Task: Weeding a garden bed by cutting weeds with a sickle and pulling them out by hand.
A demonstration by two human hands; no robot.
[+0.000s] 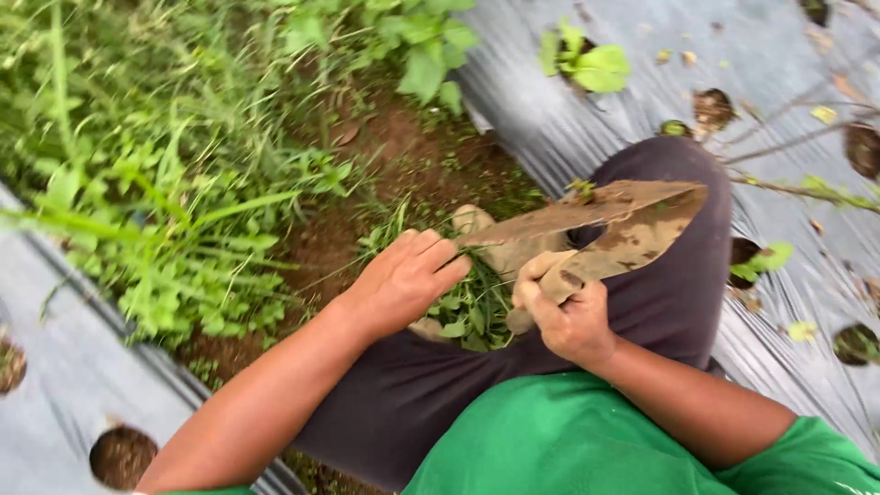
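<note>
Item 1, my left hand point(403, 280): forearm runs in from the lower left, wrist bent slightly, palm down. Fingers curled and pressed onto a bunch of pulled weeds point(469, 312), gripping the stems against the blade. The fingertips are partly buried in the greenery.

Item 2, my right hand point(566, 316): forearm enters from the lower right, elbow tucked near my green shirt point(559, 440). Grip closed tight around the near end of a mud-caked blade point(605, 234); the thumb lies along its lower edge. The handle itself is hidden inside my fist.

Item 3, the blade: broad, flat, brown with dried soil, pointing up and to the right across my raised knee in dark trousers point(669, 293). Its exact type is hard to make out under the mud.

Item 4, the weeds: green leaves and thin stems, lying between my two hands, resting against my thigh just below the blade.

Item 5, surroundings: silver plastic mulch sheet point(770, 82) at right and lower left, punched with round planting holes point(121, 456), several cut off at the frame edge. A strip of bare reddish soil point(403, 147) runs between the sheets, flanked by dense grass and weeds point(147, 183). A small seedling point(587, 62) stands in one hole at the top.
</note>
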